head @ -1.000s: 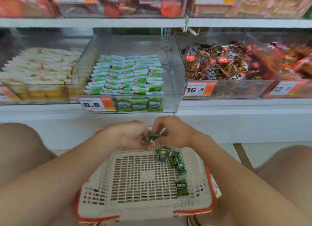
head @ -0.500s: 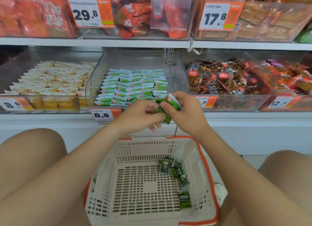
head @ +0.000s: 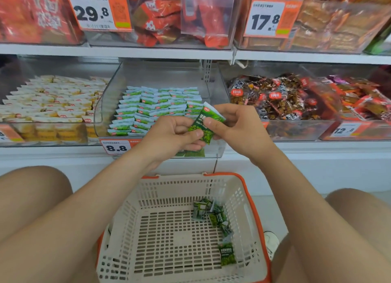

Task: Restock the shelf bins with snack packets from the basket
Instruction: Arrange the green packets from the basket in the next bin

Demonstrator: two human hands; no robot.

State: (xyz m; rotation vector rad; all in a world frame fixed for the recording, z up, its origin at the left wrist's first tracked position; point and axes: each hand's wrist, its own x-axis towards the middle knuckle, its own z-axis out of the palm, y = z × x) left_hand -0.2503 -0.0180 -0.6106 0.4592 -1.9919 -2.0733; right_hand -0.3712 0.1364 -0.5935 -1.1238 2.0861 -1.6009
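Green snack packets (head: 203,128) were held at frame centre: gripped by left hand (head: 171,137), pinched by right hand (head: 239,130). Basket (head: 169,195), lower centre, was left with loose packets (head: 213,215).

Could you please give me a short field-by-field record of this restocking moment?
Held item: green snack packet; one or several, cannot tell
Left hand: grips its lower end
Right hand: pinches its upper part
Basket: cream, orange rim; loose green packets along its right side
Middle bin: clear, rows of stacked green packets; price tag reads 8.8
To its left: yellow-white packets
To its right: brown packets
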